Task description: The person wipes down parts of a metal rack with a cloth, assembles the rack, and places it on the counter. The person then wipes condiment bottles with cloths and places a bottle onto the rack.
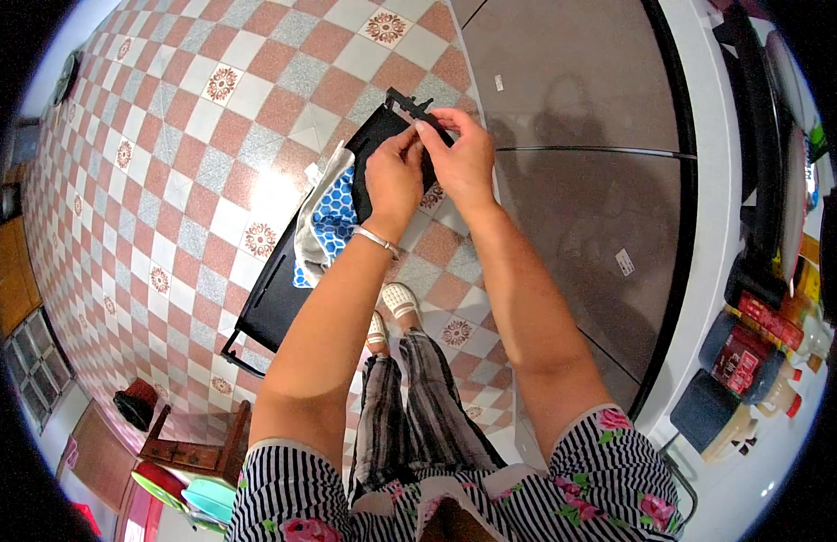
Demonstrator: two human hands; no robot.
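Observation:
A long black panel [272, 312] slants in front of me, with a thin wire-like loop at its lower end and a black bracket-like end piece [405, 101] at its upper end. My right hand [462, 161] is closed, thumb and fingers pinching that end piece. Close beside it, my left hand [396, 181] is also closed, its fingertips bent against the panel's upper end and partly hidden. A grey-white cloth with a blue hexagon pattern [334, 215] lies over the middle of the panel, beside my left wrist.
Brown-grey cabinet doors [581, 208] fill the right, below a white countertop [707, 181] with bottles [781, 397] and packages [743, 366]. Checkered tile floor [192, 190] spreads to the left. A wooden stool [197, 452] stands at lower left, near a dark red basket [136, 402].

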